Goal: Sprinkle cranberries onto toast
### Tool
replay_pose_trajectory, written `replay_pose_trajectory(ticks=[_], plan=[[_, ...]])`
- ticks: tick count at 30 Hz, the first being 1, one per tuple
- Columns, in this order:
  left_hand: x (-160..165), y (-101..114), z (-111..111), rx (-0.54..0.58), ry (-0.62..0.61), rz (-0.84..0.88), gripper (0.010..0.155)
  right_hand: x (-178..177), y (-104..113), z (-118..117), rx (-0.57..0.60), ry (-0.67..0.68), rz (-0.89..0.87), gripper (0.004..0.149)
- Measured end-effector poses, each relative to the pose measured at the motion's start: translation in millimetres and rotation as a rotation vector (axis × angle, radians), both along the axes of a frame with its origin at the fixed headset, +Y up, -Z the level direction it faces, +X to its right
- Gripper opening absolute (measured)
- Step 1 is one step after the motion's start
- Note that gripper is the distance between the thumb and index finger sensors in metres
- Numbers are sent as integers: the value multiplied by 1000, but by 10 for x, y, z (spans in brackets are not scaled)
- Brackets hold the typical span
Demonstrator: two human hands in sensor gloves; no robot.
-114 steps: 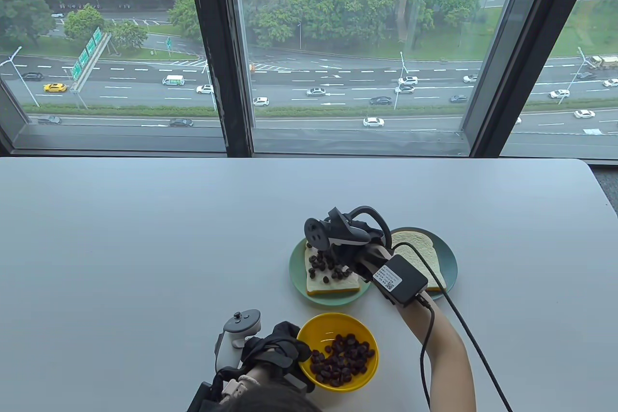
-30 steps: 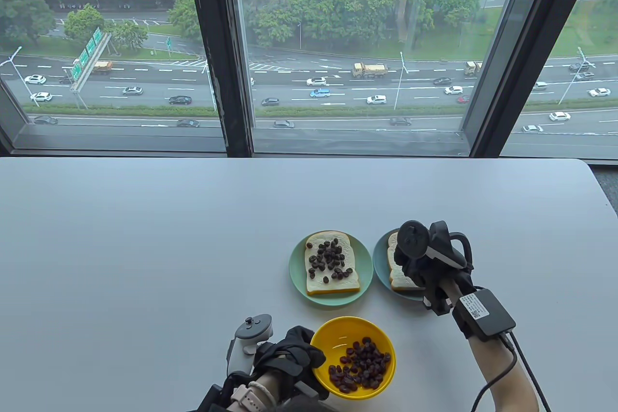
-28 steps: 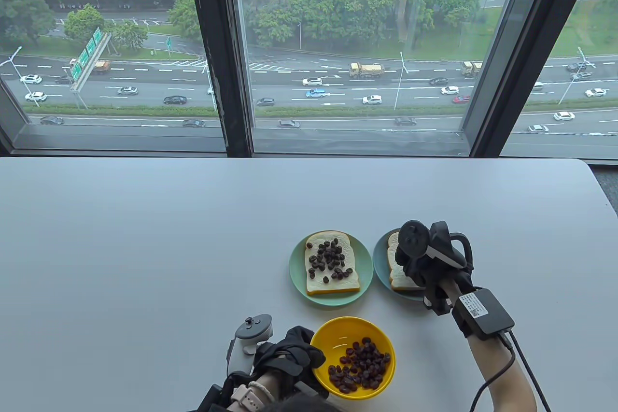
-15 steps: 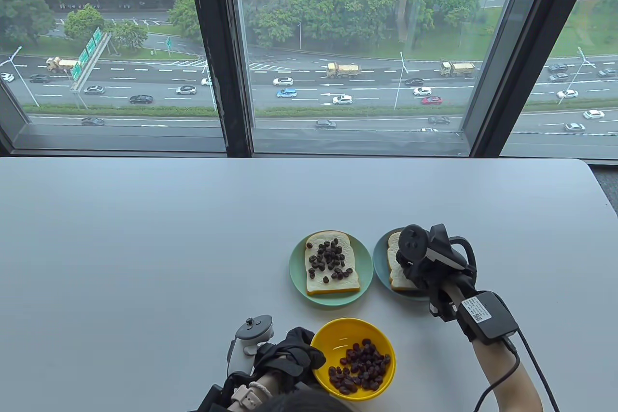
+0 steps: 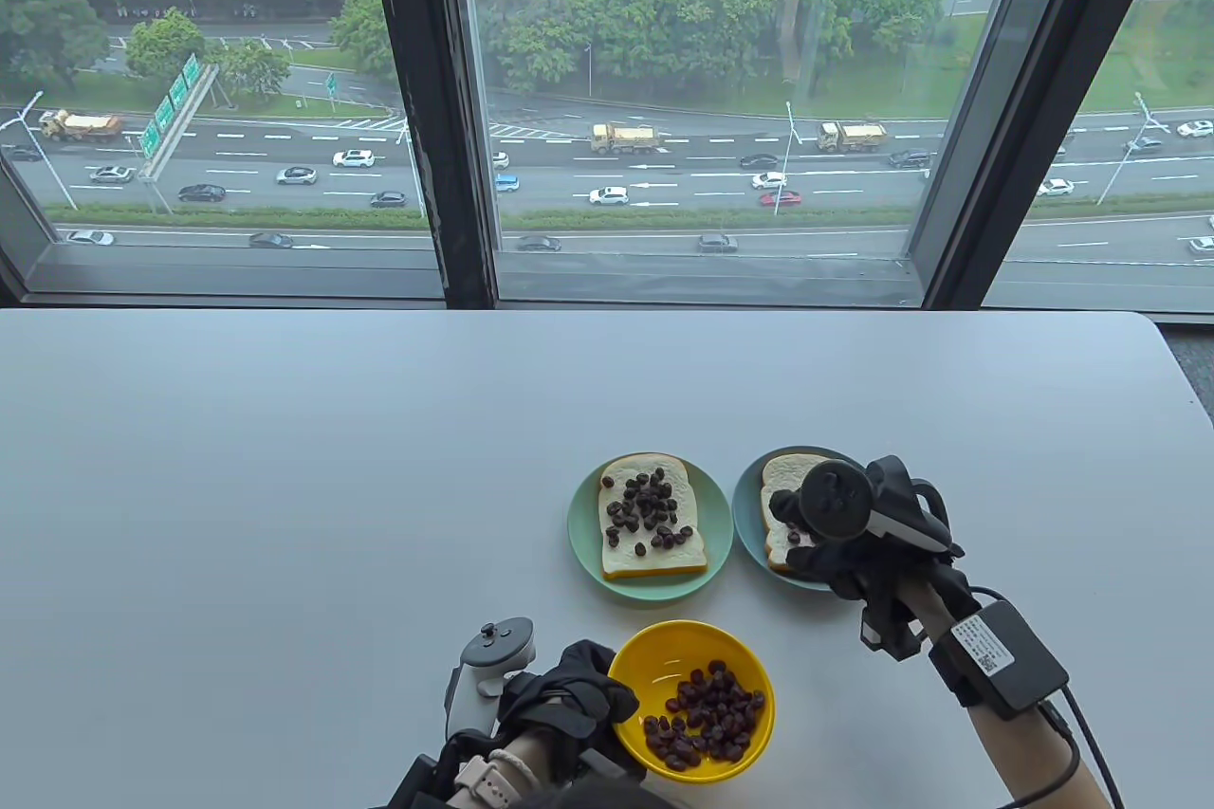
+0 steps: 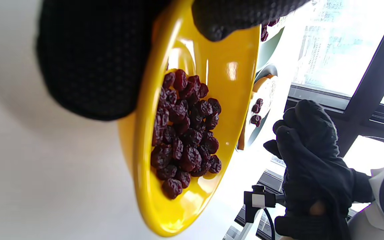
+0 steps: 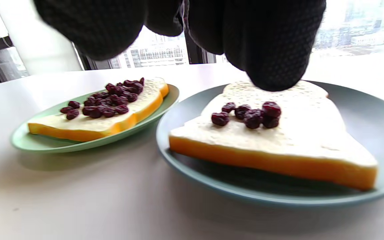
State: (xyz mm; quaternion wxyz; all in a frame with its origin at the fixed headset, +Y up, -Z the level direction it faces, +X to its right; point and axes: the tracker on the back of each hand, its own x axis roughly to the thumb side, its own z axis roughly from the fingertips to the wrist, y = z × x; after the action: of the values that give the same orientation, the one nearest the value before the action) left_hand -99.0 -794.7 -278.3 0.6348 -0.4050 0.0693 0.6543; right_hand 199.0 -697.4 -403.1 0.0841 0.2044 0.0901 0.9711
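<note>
Cranberries (image 7: 248, 115) lie in a small cluster on the toast (image 7: 278, 140) on the blue plate (image 7: 362, 110). Right hand (image 5: 854, 553) hovers above, fingers (image 7: 272, 50) loosely spread, holding nothing. Left hand (image 5: 569, 690) grips the yellow bowl (image 5: 664, 648). Wrist-box label (image 5: 982, 648) is unreadable.

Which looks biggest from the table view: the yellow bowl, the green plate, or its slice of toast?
1-2. Yellow bowl and green plate: nearly alike, and the bowl sits nearer the camera, so no ranking.
3. Cranberry-topped toast: clearly smallest.
</note>
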Motion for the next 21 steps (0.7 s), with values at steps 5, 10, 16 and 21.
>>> replay_pose_trajectory(ticks=[5,10,16,21], plan=[[14,25,0,16,8,4,59,-473,219,593,-95,272,-146,73],[29,75,23,36,17,23,59,-866,163,981,-150,438,66,78],[33,109,39,56,29,27,59,-1070,-16,1179,-185,504,253,86],[74,118,100,60,10,35,59,-1215,-111,1265,-156,580,348,85]])
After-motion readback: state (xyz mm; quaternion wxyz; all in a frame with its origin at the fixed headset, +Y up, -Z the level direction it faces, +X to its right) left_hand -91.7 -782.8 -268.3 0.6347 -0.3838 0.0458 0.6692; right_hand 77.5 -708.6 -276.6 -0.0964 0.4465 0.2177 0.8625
